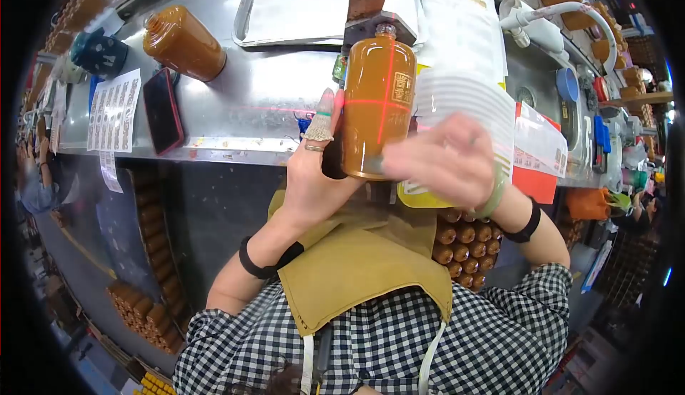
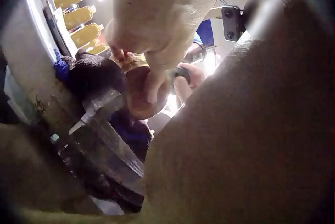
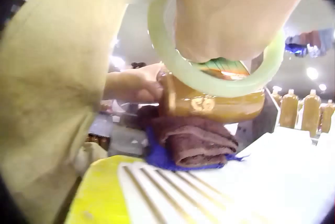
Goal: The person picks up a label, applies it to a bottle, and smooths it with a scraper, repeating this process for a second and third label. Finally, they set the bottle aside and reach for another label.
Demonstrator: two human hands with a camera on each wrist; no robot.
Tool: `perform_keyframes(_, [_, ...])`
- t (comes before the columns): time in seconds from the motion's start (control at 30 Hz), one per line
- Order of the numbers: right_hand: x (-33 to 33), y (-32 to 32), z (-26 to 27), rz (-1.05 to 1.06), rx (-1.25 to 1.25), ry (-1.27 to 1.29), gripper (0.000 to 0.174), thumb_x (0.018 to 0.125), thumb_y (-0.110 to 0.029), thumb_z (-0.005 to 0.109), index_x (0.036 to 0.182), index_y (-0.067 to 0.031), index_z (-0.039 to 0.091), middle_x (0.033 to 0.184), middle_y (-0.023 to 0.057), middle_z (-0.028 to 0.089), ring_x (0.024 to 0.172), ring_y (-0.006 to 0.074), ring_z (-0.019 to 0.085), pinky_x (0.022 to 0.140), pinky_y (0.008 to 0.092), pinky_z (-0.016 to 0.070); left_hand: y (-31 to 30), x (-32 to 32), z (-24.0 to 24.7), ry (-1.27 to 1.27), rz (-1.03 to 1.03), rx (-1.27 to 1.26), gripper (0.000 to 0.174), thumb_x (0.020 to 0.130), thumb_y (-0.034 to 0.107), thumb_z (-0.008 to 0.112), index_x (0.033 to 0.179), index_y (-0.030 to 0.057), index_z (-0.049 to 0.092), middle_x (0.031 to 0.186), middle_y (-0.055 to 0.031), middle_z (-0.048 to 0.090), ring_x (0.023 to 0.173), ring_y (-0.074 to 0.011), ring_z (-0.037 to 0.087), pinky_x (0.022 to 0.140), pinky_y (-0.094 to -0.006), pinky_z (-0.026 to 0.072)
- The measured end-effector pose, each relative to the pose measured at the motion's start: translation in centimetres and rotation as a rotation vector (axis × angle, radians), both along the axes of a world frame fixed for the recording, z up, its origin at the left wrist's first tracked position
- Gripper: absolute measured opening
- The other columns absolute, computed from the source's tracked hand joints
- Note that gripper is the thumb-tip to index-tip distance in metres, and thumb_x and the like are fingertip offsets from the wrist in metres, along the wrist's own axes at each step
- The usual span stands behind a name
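Note:
A glossy brown bottle [image 1: 377, 109] with a gold label near its right side lies under crossed red laser lines, its neck against a dark block. My left hand [image 1: 314, 174] grips it from the left near the base, with finger covers on some fingers. Blurred, my right hand [image 1: 446, 159] is at the bottle's lower right; whether its fingertips touch is unclear. In the right wrist view the bottle [image 3: 214, 103] lies above a folded brown cloth [image 3: 201, 140]. The left wrist view shows my left hand [image 2: 157, 25] around the bottle's round base [image 2: 142, 95].
Another brown bottle [image 1: 185, 44], a phone [image 1: 163, 112] and a label sheet [image 1: 114, 113] are on the left of the metal bench [image 1: 242, 127]. White strip sheets [image 1: 464, 117] and a red sheet [image 1: 535, 177] lie at the right. A white curved pipe [image 1: 571, 9] stands at back right.

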State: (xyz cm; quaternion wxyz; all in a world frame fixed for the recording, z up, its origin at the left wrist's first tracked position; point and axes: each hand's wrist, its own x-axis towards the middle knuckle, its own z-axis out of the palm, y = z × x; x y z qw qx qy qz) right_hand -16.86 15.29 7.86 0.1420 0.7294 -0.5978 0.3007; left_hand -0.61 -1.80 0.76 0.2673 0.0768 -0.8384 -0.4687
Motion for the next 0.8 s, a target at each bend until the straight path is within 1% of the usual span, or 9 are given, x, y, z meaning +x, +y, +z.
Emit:
perform_keyframes(0.07, [-2.2,-1.5,-0.2,-0.267,-0.132,-0.018,0.037,0.068,-0.010,0.074,0.104,-0.0121,0.079,0.103,-0.0001,0.077,0.075,0.0186,0.068,0.072,0.0352,0.0540,0.1,0.2,0.0,-0.021,-0.021,0.046,0.099,0.076,0.008,0.089,0.157,-0.0078,0.034,0.153,-0.0258,0.051,0.135,-0.0371,0.059,0.106,-0.0393,0.0511])
perform_keyframes(0.2, [-1.2,-0.7,-2.4,-0.243,-0.115,0.058,0.035,0.069,-0.009,0.075,0.104,-0.0123,0.079,0.104,0.0001,0.077,0.073,0.0187,0.068,0.070,0.0331,0.0548,-0.2,0.3,-0.1,-0.070,-0.052,0.123,0.097,0.078,0.007,0.086,0.157,-0.0082,0.033,0.152,-0.0262,0.053,0.136,-0.0379,0.058,0.108,-0.0404,0.0495])
perform_keyframes(0.27, [0.8,0.7,-2.4,0.100,-0.037,0.001,0.030,0.076,-0.004,0.073,0.104,-0.0124,0.079,0.105,0.0020,0.078,0.083,0.0155,0.070,0.071,0.0290,0.0499,-0.5,0.2,-0.5,-0.064,-0.060,0.112,0.096,0.078,0.007,0.086,0.157,-0.0080,0.033,0.151,-0.0262,0.054,0.136,-0.0380,0.058,0.108,-0.0407,0.0493])
perform_keyframes(0.4, [-0.9,-1.4,-2.4,-0.131,0.010,-0.295,0.030,0.075,-0.003,0.075,0.104,-0.0070,0.077,0.102,0.0015,0.077,0.086,0.0157,0.070,0.071,0.0281,0.0506,-0.9,0.3,-0.8,-0.132,-0.116,0.141,0.096,0.078,0.006,0.084,0.158,-0.0064,0.033,0.143,-0.0273,0.059,0.128,-0.0359,0.064,0.104,-0.0397,0.0520])
perform_keyframes(0.47, [-4.8,-3.8,-1.4,-0.402,-0.223,-0.046,0.029,0.077,-0.008,0.073,0.106,-0.0108,0.075,0.098,0.0036,0.076,0.079,0.0169,0.069,0.069,0.0293,0.0551,-0.7,0.2,-0.7,-0.150,-0.116,0.219,0.097,0.078,0.006,0.085,0.159,-0.0060,0.032,0.135,-0.0268,0.064,0.118,-0.0350,0.069,0.098,-0.0390,0.0539])
perform_keyframes(0.57, [-5.9,-2.9,0.7,-0.402,-0.140,0.276,0.025,0.078,-0.011,0.070,0.102,-0.0100,0.074,0.095,0.0028,0.074,0.081,0.0177,0.068,0.069,0.0299,0.0536,-0.8,0.2,-0.6,-0.090,-0.101,0.157,0.099,0.077,0.005,0.085,0.159,-0.0060,0.031,0.130,-0.0259,0.067,0.112,-0.0344,0.071,0.095,-0.0386,0.0548])
perform_keyframes(0.63, [-2.4,-2.5,-0.4,-0.243,-0.132,0.260,0.024,0.078,-0.012,0.069,0.101,-0.0093,0.073,0.092,0.0021,0.071,0.079,0.0184,0.067,0.068,0.0300,0.0529,-0.8,0.3,0.1,-0.218,-0.097,0.209,0.100,0.077,0.005,0.085,0.160,-0.0062,0.030,0.133,-0.0260,0.065,0.117,-0.0351,0.070,0.098,-0.0384,0.0541])
perform_keyframes(0.73, [2.0,-2.3,0.1,-0.003,0.003,0.106,0.023,0.079,-0.016,0.066,0.100,-0.0082,0.069,0.086,0.0001,0.063,0.076,0.0189,0.061,0.064,0.0314,0.0517,-0.8,-0.1,-1.0,-0.078,-0.111,0.197,0.099,0.077,0.003,0.085,0.160,-0.0055,0.030,0.138,-0.0259,0.063,0.124,-0.0353,0.067,0.102,-0.0387,0.0529])
perform_keyframes(0.8, [0.1,-4.2,-0.6,-0.200,0.031,-0.009,0.033,0.078,-0.013,0.070,0.110,-0.0089,0.072,0.092,-0.0004,0.070,0.071,0.0193,0.058,0.063,0.0315,0.0504,-1.0,0.5,-0.3,-0.270,-0.145,0.183,0.098,0.079,0.005,0.086,0.159,-0.0068,0.031,0.148,-0.0251,0.057,0.135,-0.0336,0.060,0.109,-0.0398,0.0497])
